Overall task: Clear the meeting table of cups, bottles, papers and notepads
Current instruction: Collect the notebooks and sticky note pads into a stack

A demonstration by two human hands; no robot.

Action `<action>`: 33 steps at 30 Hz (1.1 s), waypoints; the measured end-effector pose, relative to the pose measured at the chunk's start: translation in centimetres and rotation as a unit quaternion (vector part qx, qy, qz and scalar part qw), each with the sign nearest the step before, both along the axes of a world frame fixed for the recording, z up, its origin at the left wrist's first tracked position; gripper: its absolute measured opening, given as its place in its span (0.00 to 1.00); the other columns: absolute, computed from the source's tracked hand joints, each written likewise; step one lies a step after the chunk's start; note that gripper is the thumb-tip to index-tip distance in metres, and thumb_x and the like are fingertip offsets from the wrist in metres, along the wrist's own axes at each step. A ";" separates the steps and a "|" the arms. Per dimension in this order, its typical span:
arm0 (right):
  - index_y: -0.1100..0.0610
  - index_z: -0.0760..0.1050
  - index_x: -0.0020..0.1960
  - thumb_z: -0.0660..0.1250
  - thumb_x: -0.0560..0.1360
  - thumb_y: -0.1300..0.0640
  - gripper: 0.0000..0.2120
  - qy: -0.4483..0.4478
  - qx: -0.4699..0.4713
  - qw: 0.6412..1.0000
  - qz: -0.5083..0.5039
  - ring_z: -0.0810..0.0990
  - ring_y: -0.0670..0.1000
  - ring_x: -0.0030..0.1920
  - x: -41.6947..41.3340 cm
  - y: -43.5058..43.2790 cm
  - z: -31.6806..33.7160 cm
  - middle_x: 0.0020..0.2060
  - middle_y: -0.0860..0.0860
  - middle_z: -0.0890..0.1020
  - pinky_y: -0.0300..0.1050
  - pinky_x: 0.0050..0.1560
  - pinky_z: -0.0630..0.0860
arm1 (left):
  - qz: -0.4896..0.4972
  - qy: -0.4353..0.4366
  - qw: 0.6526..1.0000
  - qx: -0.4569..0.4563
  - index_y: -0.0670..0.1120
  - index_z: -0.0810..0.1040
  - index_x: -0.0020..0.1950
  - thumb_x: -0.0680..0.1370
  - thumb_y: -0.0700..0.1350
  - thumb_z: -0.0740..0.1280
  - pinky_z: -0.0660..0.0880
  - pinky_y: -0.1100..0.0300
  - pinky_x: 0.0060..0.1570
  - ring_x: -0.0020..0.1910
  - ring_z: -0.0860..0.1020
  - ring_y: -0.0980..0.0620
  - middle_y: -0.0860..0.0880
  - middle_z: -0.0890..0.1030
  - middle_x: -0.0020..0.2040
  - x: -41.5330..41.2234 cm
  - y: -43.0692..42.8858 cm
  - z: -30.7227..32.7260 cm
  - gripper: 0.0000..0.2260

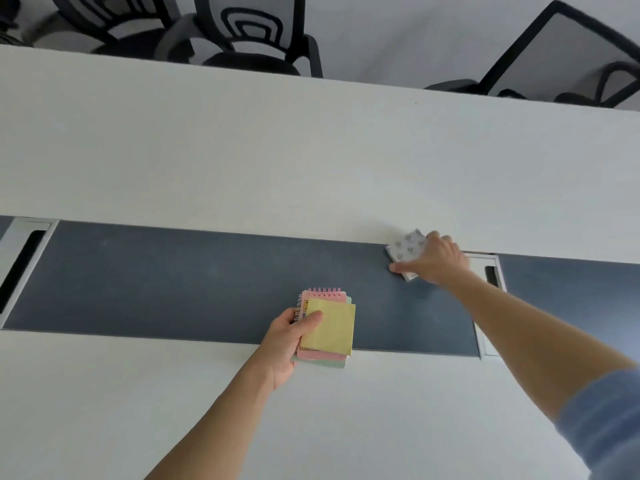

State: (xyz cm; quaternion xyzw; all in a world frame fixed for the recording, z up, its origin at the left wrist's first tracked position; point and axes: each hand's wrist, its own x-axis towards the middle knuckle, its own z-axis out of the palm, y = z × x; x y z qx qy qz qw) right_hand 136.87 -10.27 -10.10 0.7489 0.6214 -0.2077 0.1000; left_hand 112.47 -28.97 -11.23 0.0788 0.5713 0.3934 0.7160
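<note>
Both hands on notepads at the meeting table.
Left hand (289,336) grips a notepad stack (327,329); outstretched right hand (434,259) grasps a patterned notepad (406,248).

- An office meeting room.
- A long white table (242,150) has a dark centre strip (207,282) with cable hatches (24,265).
- Mesh-backed office chairs (256,36) line its far side.

Notepad stack (327,327) near table (242,150) centre strip; small pad (406,249) right, behind.
</note>
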 end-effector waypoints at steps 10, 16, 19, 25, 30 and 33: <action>0.61 0.75 0.50 0.69 0.76 0.59 0.07 0.346 -0.042 0.929 -0.127 0.77 0.53 0.39 5.9 -17.2 8.9 0.46 0.60 0.83 0.45 0.31 0.73 | -0.053 -0.037 0.998 0.026 0.47 0.74 0.66 0.77 0.43 0.69 0.78 0.53 0.47 0.50 0.82 0.45 0.45 0.84 0.52 2.9 -7.0 7.1 0.17; 0.61 0.79 0.54 0.67 0.76 0.63 0.08 0.500 -0.096 0.860 -0.033 0.80 0.47 0.41 5.6 -27.5 19.4 0.44 0.54 0.85 0.41 0.34 0.75 | -0.130 -0.023 0.989 0.065 0.47 0.76 0.67 0.80 0.56 0.62 0.75 0.45 0.63 0.61 0.80 0.40 0.42 0.82 0.61 6.8 -10.6 11.3 0.20; 0.59 0.80 0.52 0.69 0.75 0.66 0.08 0.486 -0.060 0.871 -0.018 0.81 0.46 0.38 5.7 -30.5 20.4 0.41 0.51 0.86 0.40 0.33 0.75 | -0.173 -0.017 0.981 0.087 0.47 0.78 0.65 0.82 0.58 0.56 0.73 0.42 0.65 0.61 0.80 0.39 0.41 0.82 0.60 9.3 -12.1 12.9 0.22; 0.49 0.79 0.49 0.77 0.70 0.54 0.10 0.335 0.083 0.938 -0.015 0.78 0.43 0.40 10.2 -34.6 20.0 0.42 0.43 0.81 0.35 0.39 0.76 | -0.223 -0.002 0.971 0.085 0.48 0.82 0.61 0.82 0.57 0.56 0.75 0.48 0.59 0.54 0.83 0.42 0.41 0.84 0.56 16.0 -14.9 15.6 0.20; 0.45 0.78 0.49 0.77 0.68 0.45 0.13 0.314 0.127 0.939 -0.059 0.78 0.44 0.45 17.7 -36.3 18.3 0.48 0.41 0.78 0.38 0.43 0.76 | -0.261 -0.025 0.963 0.058 0.48 0.82 0.61 0.79 0.64 0.55 0.73 0.48 0.62 0.58 0.82 0.41 0.40 0.83 0.58 22.2 -15.8 15.6 0.26; 0.48 0.79 0.48 0.75 0.71 0.47 0.09 0.360 0.137 0.914 -0.132 0.80 0.45 0.45 24.1 -35.5 16.9 0.47 0.43 0.81 0.38 0.43 0.76 | -0.259 -0.025 0.962 0.083 0.46 0.77 0.66 0.74 0.63 0.68 0.74 0.47 0.61 0.59 0.81 0.41 0.41 0.82 0.60 26.7 -15.7 14.9 0.28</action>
